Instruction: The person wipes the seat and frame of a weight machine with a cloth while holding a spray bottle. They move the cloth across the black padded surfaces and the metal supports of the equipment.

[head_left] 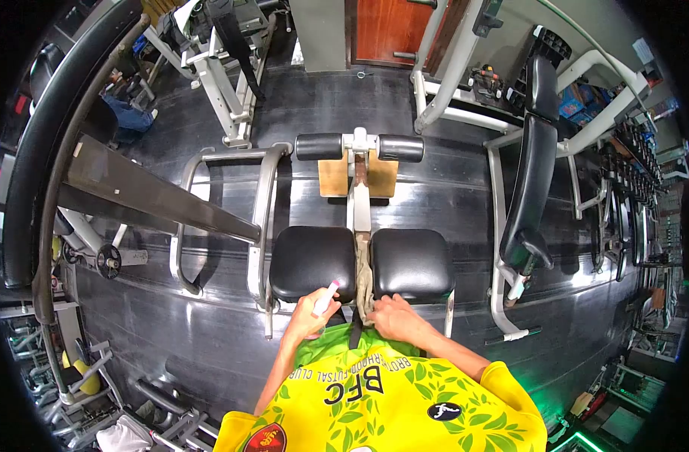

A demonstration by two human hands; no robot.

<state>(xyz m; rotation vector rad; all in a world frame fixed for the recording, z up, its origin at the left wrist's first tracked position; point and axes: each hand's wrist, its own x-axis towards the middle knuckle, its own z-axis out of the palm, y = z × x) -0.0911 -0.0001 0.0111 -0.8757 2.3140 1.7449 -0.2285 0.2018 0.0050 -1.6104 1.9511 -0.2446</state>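
Note:
My left hand (308, 316) is wrapped round a slim white bottle (326, 298) with a pink tip, which points up and away from me. It is close to the front edge of the left black seat pad (313, 264). My right hand (399, 318) is closed at the front of the right black seat pad (412, 262), fingers curled against the lower end of a beige cloth (365, 282). That cloth runs lengthwise through the gap between the two pads. My right fingertips are partly hidden.
Ahead of the pads, a post carries two black foam rollers (399, 148) above a tan plate (333, 177). A metal frame (262, 211) stands left, a black padded bench (529, 181) right. Dumbbell racks (638, 162) line the far right. A person's leg (130, 117) shows far left.

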